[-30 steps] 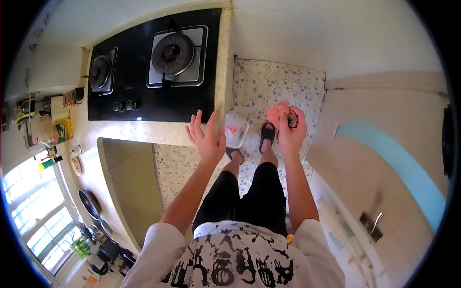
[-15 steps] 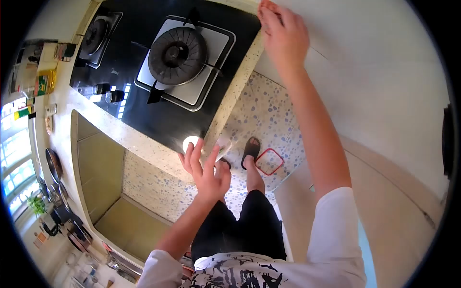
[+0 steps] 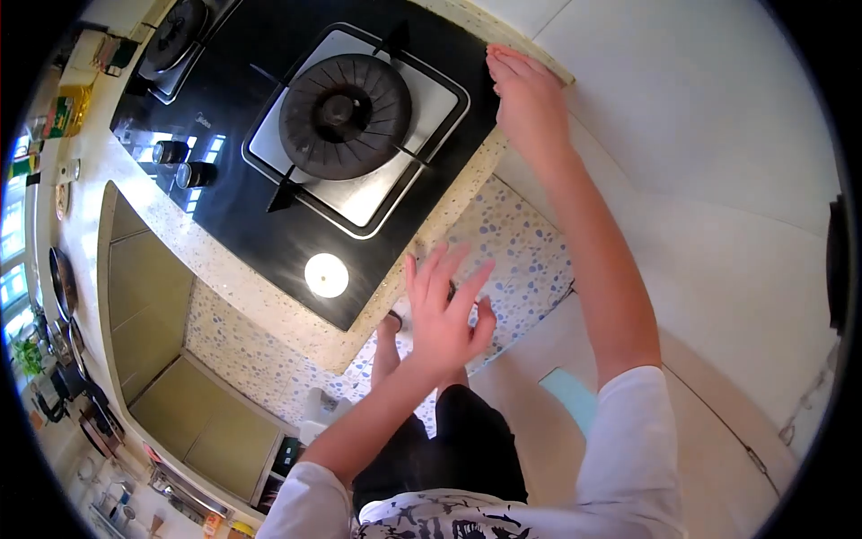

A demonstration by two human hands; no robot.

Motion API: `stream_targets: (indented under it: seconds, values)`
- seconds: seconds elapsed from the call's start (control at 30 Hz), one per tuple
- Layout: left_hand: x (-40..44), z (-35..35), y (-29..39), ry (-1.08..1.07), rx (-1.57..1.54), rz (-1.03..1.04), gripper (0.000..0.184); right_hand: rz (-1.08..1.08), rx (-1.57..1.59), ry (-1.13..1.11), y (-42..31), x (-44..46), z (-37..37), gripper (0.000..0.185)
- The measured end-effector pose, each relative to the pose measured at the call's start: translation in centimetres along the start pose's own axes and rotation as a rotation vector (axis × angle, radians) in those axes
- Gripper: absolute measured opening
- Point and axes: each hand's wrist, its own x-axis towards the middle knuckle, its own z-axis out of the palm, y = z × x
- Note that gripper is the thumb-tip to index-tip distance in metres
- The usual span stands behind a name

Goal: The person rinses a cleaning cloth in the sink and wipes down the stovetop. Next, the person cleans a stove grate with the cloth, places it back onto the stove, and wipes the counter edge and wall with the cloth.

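My right hand [image 3: 530, 94] is closed at the right edge of the black glass gas hob [image 3: 296, 260], beside the wall. A bit of reddish material shows at its fingertips, but the fingers hide most of it and its kind is unclear. My left hand [image 3: 449, 310] hovers past the front edge of the counter with its fingers spread and nothing in them. A large round burner [image 3: 310, 135] on a steel plate lies between my hands and the second burner [image 3: 175, 36]. Two black knobs [image 3: 193, 174] sit near the hob's front-left edge.
A speckled stone counter edge [image 3: 202, 242] runs along the hob. White wall tiles [image 3: 700, 135] rise at the right. Pans [image 3: 63, 283] and an oil bottle [image 3: 72, 108] stand at the left. Below lies a terrazzo floor [image 3: 247, 328].
My right hand has come down along the hob's right edge, nearer to me. The left hand has shifted right, staying spread. The view has shifted, and the red frame on the floor no longer shows.
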Motion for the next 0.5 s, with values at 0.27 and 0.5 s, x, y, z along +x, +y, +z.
stream_targets:
  seconds: [0.27, 0.5]
  values:
    - [1.1, 1.4, -0.8, 0.053, -0.073, 0.016, 0.055, 0.035, 0.149, -0.098, 1.7, -1.3, -2.5, 0.037]
    - [0.5, 2.5, -0.3, -0.01, -0.092, -0.01, 0.051, 0.081, 0.188, -0.068, 0.0, 1.1, -0.8, 0.035]
